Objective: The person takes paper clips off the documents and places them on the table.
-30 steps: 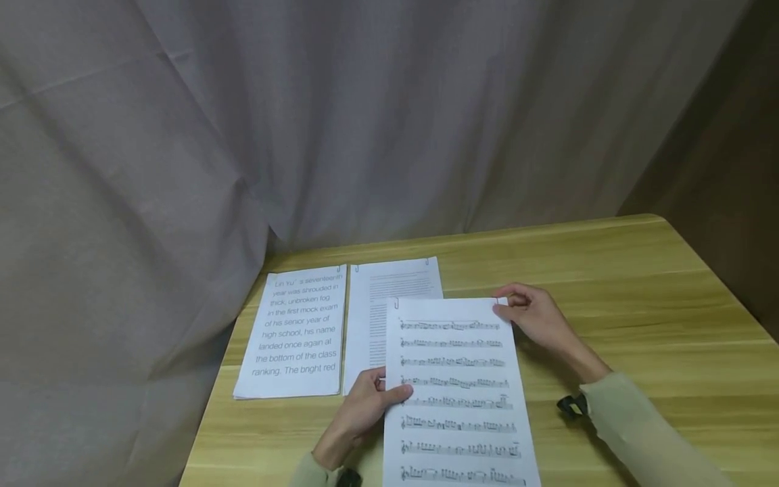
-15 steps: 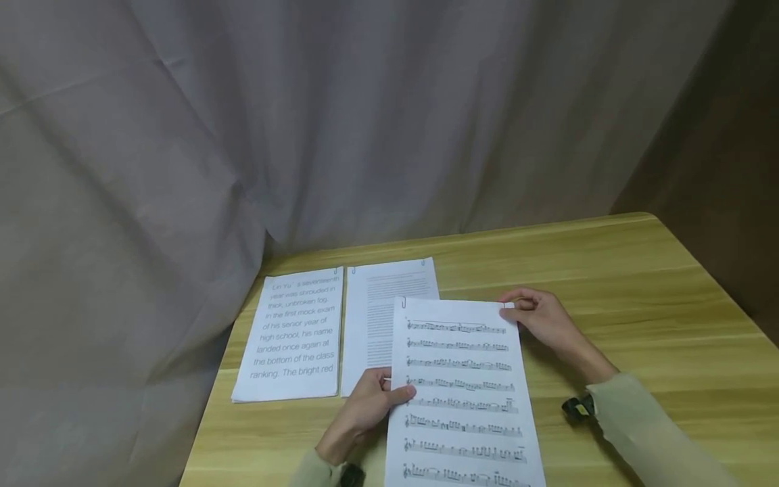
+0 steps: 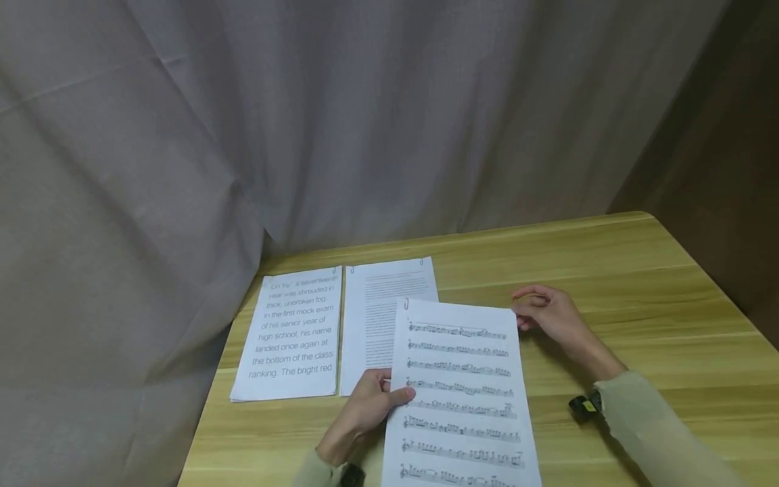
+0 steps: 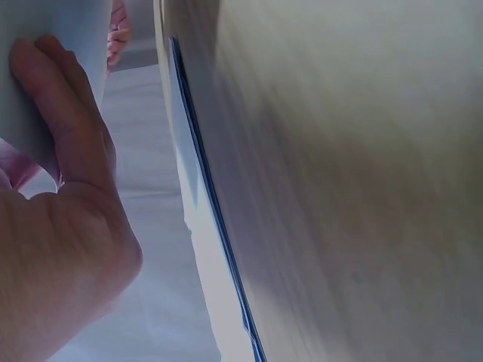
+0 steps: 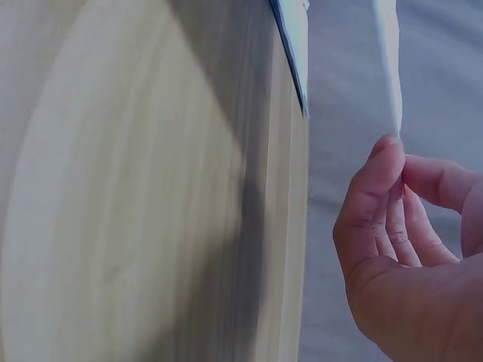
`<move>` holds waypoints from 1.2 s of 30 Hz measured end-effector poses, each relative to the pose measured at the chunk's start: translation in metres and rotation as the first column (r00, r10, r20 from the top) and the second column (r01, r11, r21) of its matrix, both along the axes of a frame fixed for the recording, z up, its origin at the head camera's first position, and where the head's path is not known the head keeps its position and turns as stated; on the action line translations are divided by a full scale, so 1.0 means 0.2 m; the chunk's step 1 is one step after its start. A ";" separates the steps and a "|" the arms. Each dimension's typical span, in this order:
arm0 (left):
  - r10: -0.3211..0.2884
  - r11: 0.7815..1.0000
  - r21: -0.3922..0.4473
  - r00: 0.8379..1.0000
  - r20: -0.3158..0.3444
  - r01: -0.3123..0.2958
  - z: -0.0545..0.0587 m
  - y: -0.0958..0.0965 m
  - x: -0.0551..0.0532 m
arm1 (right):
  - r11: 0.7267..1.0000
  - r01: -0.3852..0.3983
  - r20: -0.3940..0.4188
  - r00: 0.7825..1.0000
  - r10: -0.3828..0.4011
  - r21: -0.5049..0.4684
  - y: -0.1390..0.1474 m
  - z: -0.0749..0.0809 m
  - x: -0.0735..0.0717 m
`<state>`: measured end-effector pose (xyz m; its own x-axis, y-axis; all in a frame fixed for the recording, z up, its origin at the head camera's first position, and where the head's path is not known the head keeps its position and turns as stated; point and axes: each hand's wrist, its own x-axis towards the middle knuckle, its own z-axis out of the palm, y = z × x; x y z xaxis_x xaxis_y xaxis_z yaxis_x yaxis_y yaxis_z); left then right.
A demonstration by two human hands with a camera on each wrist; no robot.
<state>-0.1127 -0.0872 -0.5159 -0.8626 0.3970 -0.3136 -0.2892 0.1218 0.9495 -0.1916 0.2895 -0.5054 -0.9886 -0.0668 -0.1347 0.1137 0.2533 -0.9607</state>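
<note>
Sheet music (image 3: 456,379), gripped by the left hand (image 3: 368,404) well in from the tabletop's (image 3: 621,270) left edge, is best kept steady; the right hand's (image 3: 552,318) grip cannot be told.

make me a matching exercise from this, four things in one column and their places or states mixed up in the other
1. large-print pages
2. small-print pages
3. sheet music
4. curtain

A. held in the left hand
B. hangs behind the table
C. partly hidden by the sheet music in the head view
D. farthest left of the papers

Pairs: 1-D, 2-C, 3-A, 4-B
</note>
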 end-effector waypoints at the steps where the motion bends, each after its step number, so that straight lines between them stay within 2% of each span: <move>1: 0.001 1.000 0.000 1.000 0.003 -0.001 0.00 0.00 0.00 | 1.000 0.003 -0.003 1.000 -0.003 -0.002 0.01 0.00 0.00; 5: 0.012 1.000 0.016 1.000 0.014 -0.013 0.00 -0.02 0.00 | 1.000 0.010 -0.020 1.000 -0.009 0.026 0.08 -0.02 -0.03; 14: 0.031 0.999 0.009 0.999 0.007 -0.031 -0.01 -0.04 -0.01 | 0.981 -0.002 -0.042 0.999 0.011 0.194 0.19 -0.05 -0.11; 20: 0.034 0.999 0.016 0.999 0.010 -0.034 -0.01 -0.04 0.00 | 0.923 0.041 -0.099 0.995 -0.003 0.383 0.23 -0.08 -0.17; 28: 0.035 0.999 0.016 0.999 0.010 -0.035 0.00 -0.04 -0.01 | 0.844 0.083 -0.149 0.989 -0.004 0.529 0.27 -0.11 -0.21; 36: 0.023 0.999 0.024 1.000 0.011 -0.023 0.02 -0.04 -0.01 | 0.816 0.098 -0.154 0.988 -0.011 0.570 0.29 -0.13 -0.22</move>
